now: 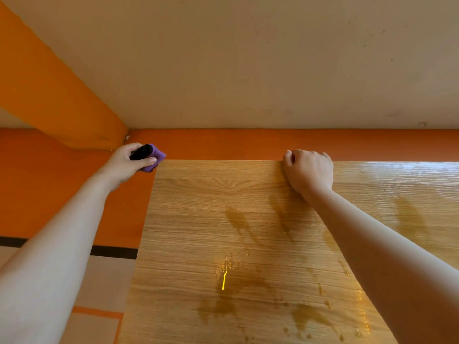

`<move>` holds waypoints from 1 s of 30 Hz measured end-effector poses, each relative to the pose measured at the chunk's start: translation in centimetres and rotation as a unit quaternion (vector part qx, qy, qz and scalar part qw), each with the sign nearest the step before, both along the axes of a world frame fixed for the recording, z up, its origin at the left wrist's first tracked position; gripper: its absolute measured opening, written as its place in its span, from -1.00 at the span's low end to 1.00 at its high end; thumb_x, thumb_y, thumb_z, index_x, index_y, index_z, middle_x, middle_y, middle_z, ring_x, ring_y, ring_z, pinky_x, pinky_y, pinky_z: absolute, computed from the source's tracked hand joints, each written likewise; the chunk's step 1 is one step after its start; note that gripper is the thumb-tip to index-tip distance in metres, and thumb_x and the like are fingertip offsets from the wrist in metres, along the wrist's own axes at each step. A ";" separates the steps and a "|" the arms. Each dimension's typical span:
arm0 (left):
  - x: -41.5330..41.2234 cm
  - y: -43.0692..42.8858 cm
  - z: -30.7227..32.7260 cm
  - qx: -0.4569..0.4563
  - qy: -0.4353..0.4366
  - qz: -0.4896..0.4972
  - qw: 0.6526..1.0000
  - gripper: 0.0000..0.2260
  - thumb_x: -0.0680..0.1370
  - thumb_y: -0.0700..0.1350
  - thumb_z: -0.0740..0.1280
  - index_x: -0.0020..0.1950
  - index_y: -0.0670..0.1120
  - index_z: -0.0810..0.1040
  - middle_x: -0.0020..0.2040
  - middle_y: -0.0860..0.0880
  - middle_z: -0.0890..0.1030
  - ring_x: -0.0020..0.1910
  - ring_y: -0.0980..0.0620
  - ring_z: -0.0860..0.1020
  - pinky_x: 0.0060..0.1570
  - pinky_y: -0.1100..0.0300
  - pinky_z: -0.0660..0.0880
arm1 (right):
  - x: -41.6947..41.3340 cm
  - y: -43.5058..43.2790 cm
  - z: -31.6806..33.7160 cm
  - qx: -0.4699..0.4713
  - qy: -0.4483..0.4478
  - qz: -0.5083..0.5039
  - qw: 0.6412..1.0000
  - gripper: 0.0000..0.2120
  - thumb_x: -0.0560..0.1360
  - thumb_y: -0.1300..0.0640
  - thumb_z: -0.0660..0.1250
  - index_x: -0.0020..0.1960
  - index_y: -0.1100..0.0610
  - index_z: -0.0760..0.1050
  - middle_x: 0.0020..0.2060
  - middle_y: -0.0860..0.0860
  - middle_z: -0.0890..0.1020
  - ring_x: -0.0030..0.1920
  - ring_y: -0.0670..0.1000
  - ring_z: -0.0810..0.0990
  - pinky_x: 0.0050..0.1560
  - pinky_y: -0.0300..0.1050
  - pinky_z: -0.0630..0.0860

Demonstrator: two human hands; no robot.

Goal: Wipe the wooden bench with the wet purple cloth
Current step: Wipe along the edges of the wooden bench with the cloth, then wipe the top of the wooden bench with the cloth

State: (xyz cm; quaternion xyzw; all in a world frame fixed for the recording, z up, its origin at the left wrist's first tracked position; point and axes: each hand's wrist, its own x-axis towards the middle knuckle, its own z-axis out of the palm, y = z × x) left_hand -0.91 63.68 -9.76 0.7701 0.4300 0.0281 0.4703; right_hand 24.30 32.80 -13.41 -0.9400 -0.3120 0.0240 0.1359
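Note:
The wooden bench (198, 207) fills the lower right of the view, its light grain streaked with wet patches and droplets. My left hand (126, 162) is at the bench's far left corner, just off the edge, closed around the bunched purple cloth (157, 155) together with a dark object (141, 152). My right hand (308, 172) rests as a loose fist on the bench's far edge, holding nothing that I can see.
An orange wall band (248, 144) runs right behind the bench, with a beige wall (248, 58) above. An orange slanted beam (49, 90) comes down at the left. Tiled floor (99, 281) lies left of the bench.

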 end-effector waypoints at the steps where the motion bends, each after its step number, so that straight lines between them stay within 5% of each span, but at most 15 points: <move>1: -0.9 -0.6 0.2 0.030 -0.004 0.025 0.999 -0.85 0.51 -0.22 0.42 -0.04 0.03 0.57 -0.02 -0.04 0.61 0.07 -0.05 0.52 0.05 0.10 0.42 | 0.0 0.0 0.0 0.002 0.001 0.000 1.000 -0.53 0.60 -0.01 0.00 -0.33 0.16 0.49 -0.43 0.06 0.55 -0.35 0.14 0.50 0.07 0.02 0.37; 6: -4.5 -6.6 2.1 0.093 -0.103 0.206 0.969 -0.87 0.55 -0.14 0.38 0.06 0.02 0.52 -0.03 0.04 0.57 0.07 -0.02 0.52 -0.02 0.17 0.38 | -0.1 -0.1 0.4 0.007 0.004 0.007 1.000 -0.54 0.60 0.01 0.00 -0.36 0.16 0.45 -0.45 0.06 0.53 -0.38 0.13 0.47 -0.06 -0.02 0.40; 11: -5.3 -14.6 2.8 -0.013 -0.158 0.236 0.959 -0.87 0.51 -0.11 0.42 0.03 0.04 0.57 0.01 0.01 0.62 0.06 -0.03 0.56 0.18 -0.03 0.45 | -0.2 -0.2 0.8 -0.006 0.014 0.024 1.000 -0.55 0.61 0.03 0.00 -0.33 0.17 0.45 -0.43 0.05 0.51 -0.35 0.12 0.47 -0.10 -0.03 0.43; 14: -4.5 -18.3 2.5 -0.069 -0.174 0.231 0.955 -0.73 0.33 0.08 0.48 -0.03 0.03 0.61 -0.02 -0.01 0.66 0.01 -0.02 0.60 0.19 -0.11 0.46 | -0.2 0.0 1.5 0.001 0.039 0.037 0.999 -0.68 0.60 0.10 0.05 -0.18 0.20 0.47 -0.24 0.10 0.56 -0.11 0.15 0.49 -0.16 -0.04 0.38; 17: -3.4 -20.6 2.2 -0.098 -0.197 0.258 0.941 -0.74 0.28 0.11 0.48 -0.07 0.09 0.63 -0.05 0.03 0.67 0.02 0.00 0.61 0.20 -0.10 0.47 | -4.2 1.1 3.3 0.079 0.024 0.089 0.993 -0.81 0.56 0.15 0.16 0.06 0.18 0.49 0.00 0.09 0.57 0.07 0.12 0.46 0.02 -0.02 0.41; 22: -3.2 -22.3 1.7 -0.107 -0.243 0.323 0.908 -0.83 0.43 -0.04 0.47 0.00 0.01 0.62 0.00 -0.07 0.68 0.04 -0.07 0.64 0.17 -0.11 0.53 | -17.0 2.5 7.1 0.250 0.199 0.187 0.929 -0.90 0.48 0.16 0.23 -0.13 0.10 0.52 -0.21 -0.05 0.55 -0.17 -0.03 0.49 -0.20 -0.09 0.47; 26: -3.9 -23.0 2.1 -0.125 -0.296 0.359 0.877 -0.88 0.58 -0.22 0.31 0.05 -0.11 0.61 0.05 -0.10 0.69 0.08 -0.07 0.64 0.06 0.08 0.54 | -20.8 3.4 6.9 0.263 0.321 0.178 0.892 -0.89 0.48 0.17 0.28 -0.06 0.08 0.57 -0.15 -0.07 0.57 -0.18 -0.08 0.56 -0.14 -0.08 0.55; 30: -5.5 -23.0 1.9 -0.137 -0.318 0.364 0.864 -0.85 0.60 -0.16 0.24 -0.01 -0.05 0.61 0.00 -0.03 0.67 0.05 0.05 0.63 0.11 0.04 0.50 | -21.7 4.0 6.9 0.249 0.329 0.174 0.894 -0.75 0.46 -0.08 0.34 0.02 0.06 0.58 -0.09 -0.07 0.57 -0.10 -0.08 0.58 -0.06 -0.10 0.56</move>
